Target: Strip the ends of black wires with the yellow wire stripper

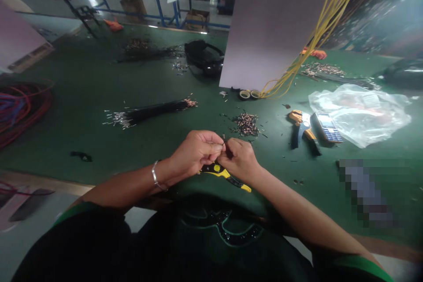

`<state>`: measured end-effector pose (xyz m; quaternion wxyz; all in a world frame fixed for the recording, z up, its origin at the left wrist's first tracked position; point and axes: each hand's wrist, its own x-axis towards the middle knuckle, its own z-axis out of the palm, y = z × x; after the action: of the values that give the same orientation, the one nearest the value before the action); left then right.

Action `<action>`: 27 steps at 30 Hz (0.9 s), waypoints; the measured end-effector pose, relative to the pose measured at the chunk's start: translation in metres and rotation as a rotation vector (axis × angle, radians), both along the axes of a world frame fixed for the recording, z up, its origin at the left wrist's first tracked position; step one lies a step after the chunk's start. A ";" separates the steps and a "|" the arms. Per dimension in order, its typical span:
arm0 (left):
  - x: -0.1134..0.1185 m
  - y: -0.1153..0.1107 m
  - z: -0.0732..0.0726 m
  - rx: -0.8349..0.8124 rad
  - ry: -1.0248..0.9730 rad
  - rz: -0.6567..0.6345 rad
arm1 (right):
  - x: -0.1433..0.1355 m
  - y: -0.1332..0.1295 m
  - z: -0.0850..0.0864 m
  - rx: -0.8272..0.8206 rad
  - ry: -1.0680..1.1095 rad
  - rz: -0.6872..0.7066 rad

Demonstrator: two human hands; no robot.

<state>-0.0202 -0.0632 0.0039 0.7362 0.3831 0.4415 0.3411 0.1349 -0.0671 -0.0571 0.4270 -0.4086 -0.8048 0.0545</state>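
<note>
My left hand point(204, 149) and my right hand point(240, 157) meet at the table's front middle, fingertips pinched together. Between them shows a tiny dark piece, too small to name. Beneath the hands lies a yellow-and-black hand tool point(228, 175), partly covered by them. Just beyond my right hand is a pile of small copper-coloured pieces point(247, 123). A bundle of black wires point(155, 111) lies farther left, with silvery ends to the left and copper-coloured ends to the right.
An orange-and-black tool point(303, 130) and a keypad phone point(328, 128) lie to the right, beside a clear plastic bag point(366, 112). Yellow wires point(317, 39) hang by an upright pale panel point(271, 31). Tape rolls point(244, 94) sit at its foot. Red and blue cable coils point(23, 110) lie left.
</note>
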 end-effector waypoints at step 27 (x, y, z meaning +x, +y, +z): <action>-0.029 0.035 0.007 0.108 -0.150 0.300 | 0.028 -0.039 -0.002 -0.418 -0.500 0.033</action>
<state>-0.0495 -0.0285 0.0112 0.6863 0.3252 0.4186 0.4979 0.1633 -0.1058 -0.0589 0.1221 -0.4748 -0.8628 0.1234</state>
